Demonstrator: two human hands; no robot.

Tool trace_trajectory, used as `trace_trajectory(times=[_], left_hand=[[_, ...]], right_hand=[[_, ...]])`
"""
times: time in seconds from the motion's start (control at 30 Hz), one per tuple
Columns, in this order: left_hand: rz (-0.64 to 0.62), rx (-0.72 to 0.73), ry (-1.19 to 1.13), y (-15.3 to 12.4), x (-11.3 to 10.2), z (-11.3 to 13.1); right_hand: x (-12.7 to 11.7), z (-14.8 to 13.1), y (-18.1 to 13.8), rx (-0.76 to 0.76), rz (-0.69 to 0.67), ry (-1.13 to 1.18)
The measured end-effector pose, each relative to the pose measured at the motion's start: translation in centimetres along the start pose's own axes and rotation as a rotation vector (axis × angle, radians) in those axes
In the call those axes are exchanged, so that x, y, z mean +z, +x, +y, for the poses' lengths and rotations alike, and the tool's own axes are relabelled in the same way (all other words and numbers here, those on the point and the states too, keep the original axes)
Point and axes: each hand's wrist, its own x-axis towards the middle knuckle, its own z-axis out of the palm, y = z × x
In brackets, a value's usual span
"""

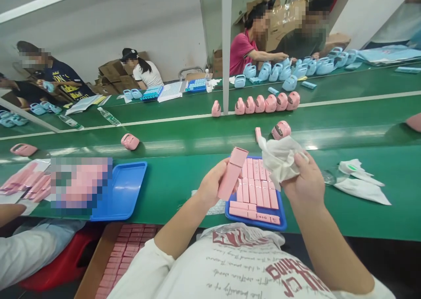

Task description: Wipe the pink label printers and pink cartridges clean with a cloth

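Observation:
My left hand [213, 183] is wrapped round a pink rectangular plastic case [232, 172], which it holds tilted above the table. A crumpled white cloth [283, 158] is gripped in my right hand [307, 180], a short way to the right of the case and apart from it. Below and between both hands lies a blue tray [256, 223], filled with rows of similar pink pieces [258, 193]. Part of the tray is hidden by my left hand and the cloth.
Beyond the tray, a pink rounded housing [281, 130] and a small pink piece [258, 134] sit on the green conveyor [184, 137]. Another blue tray [130, 189] is at left, beside a co-worker's arm [11, 213]. White wipes [362, 185] lie at right. An open carton [121, 255] stands below.

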Motion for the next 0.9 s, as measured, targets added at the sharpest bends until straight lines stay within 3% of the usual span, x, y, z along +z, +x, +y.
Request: trace_trajectory(times=[0.13, 0.27, 0.33, 0.57, 0.73, 0.83, 0.9], left_hand=[[-0.018, 0.031, 0.271, -1.5, 0.7, 0.1], [-0.028, 0.093, 0.541, -3.0, 1.5, 0.1], [-0.007, 0.140, 0.647, -3.4, 1.7, 0.0], [0.124, 0.356, 0.954, -3.7, 2.0, -0.6], [0.144, 0.326, 0.907, -3.8, 2.1, -1.1], [0.108, 0.241, 0.704, -3.8, 2.1, -1.2], [0.094, 0.190, 0.567, -3.8, 2.0, -1.4]], right_hand=[[1.1, -2.9, 0.0, -0.211, -0.271, -0.377], [2.3, -5.1, -0.6, -0.573, -0.628, -0.746], [2.9, -5.4, -1.2, -0.678, -0.700, -0.815], [3.5, -3.9, -3.5, -0.824, -0.536, -0.748], [3.3, -3.7, -3.4, -0.960, -0.447, -0.739], [1.9, -3.5, -1.9, -0.874, -0.328, -0.768], [0.0, -2.9, -0.2, -0.676, -0.304, -0.890]])
